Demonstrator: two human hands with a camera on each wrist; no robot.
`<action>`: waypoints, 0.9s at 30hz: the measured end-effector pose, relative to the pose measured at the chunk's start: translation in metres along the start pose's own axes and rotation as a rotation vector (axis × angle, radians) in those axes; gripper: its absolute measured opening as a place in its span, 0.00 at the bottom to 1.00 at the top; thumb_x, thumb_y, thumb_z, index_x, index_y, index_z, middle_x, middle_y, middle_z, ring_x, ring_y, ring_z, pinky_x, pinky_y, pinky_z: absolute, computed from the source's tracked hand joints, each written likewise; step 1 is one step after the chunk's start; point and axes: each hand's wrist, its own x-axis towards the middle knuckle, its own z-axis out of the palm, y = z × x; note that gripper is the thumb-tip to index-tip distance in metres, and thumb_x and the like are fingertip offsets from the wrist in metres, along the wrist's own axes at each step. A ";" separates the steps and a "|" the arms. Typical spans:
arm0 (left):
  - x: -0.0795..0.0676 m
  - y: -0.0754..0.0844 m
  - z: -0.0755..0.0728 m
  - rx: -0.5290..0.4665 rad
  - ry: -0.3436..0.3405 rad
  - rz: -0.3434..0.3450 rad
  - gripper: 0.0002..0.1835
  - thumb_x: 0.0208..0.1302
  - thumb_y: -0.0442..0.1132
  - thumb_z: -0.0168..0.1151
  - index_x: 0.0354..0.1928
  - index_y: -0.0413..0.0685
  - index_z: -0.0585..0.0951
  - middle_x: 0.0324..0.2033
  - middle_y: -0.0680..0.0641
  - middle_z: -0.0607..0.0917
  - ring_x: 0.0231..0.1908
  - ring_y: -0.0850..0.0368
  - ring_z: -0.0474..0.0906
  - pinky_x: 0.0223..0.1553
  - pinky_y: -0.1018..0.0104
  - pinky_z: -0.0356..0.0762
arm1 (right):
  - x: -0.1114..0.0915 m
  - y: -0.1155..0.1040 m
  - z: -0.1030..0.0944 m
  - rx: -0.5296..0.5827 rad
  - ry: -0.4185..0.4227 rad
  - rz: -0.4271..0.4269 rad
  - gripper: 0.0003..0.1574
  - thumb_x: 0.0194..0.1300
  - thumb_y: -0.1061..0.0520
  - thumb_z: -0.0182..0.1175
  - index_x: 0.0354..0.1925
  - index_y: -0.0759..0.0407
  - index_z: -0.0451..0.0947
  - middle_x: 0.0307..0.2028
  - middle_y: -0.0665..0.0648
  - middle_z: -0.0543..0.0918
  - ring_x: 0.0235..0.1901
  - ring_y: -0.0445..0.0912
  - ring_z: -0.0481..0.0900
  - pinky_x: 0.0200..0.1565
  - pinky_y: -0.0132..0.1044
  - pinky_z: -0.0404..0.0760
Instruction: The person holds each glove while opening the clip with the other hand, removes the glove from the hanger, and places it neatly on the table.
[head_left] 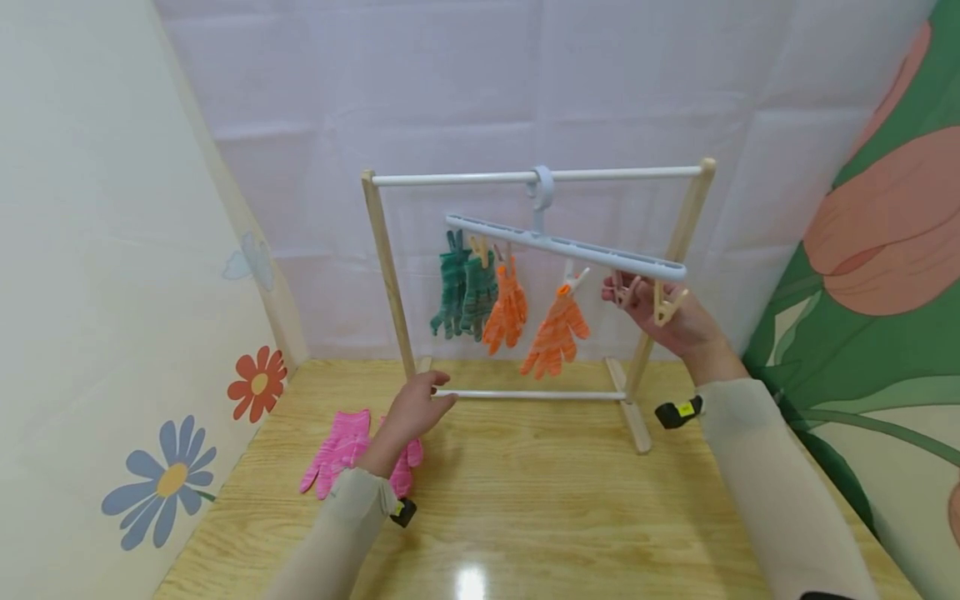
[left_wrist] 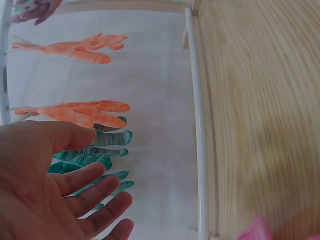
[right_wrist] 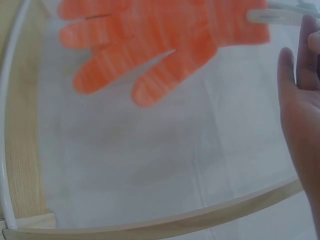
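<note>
My left hand [head_left: 420,406] is held in the air near the rack's lower left, fingers spread and relaxed, holding nothing. My right hand [head_left: 672,317] is at the right end of the pale blue hanger [head_left: 570,247], its fingertips at a pink clothespin [head_left: 625,289]. Beside it dangles a cream clothespin [head_left: 666,304]. Two green striped gloves [head_left: 453,292] hang from clothespins at the hanger's left. Two orange gloves hang nearer the middle; one orange glove [right_wrist: 170,45] is close to my right fingers [right_wrist: 287,70]. Pink gloves [head_left: 345,450] lie on the table, partly behind my left forearm.
The hanger hooks over the white top bar [head_left: 450,179] of a wooden rack [head_left: 388,275]. A white lower bar [head_left: 536,395] spans its feet on the wood-grain table [head_left: 525,500]. White cloth [head_left: 420,75] covers the back, and painted walls flank both sides.
</note>
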 end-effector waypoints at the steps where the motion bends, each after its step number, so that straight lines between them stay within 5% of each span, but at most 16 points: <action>1: 0.000 0.001 0.000 -0.005 -0.001 -0.001 0.24 0.68 0.45 0.64 0.61 0.41 0.78 0.59 0.41 0.81 0.59 0.40 0.76 0.59 0.45 0.75 | 0.000 0.000 0.000 0.005 -0.009 -0.005 0.15 0.74 0.67 0.55 0.56 0.69 0.79 0.49 0.64 0.83 0.52 0.54 0.81 0.64 0.44 0.74; 27: 0.012 0.034 0.009 -0.077 -0.032 0.059 0.24 0.70 0.46 0.63 0.63 0.43 0.77 0.61 0.42 0.80 0.60 0.41 0.76 0.59 0.45 0.75 | 0.001 0.002 -0.003 0.013 -0.028 -0.022 0.15 0.75 0.67 0.54 0.55 0.69 0.80 0.50 0.64 0.82 0.54 0.54 0.79 0.64 0.46 0.74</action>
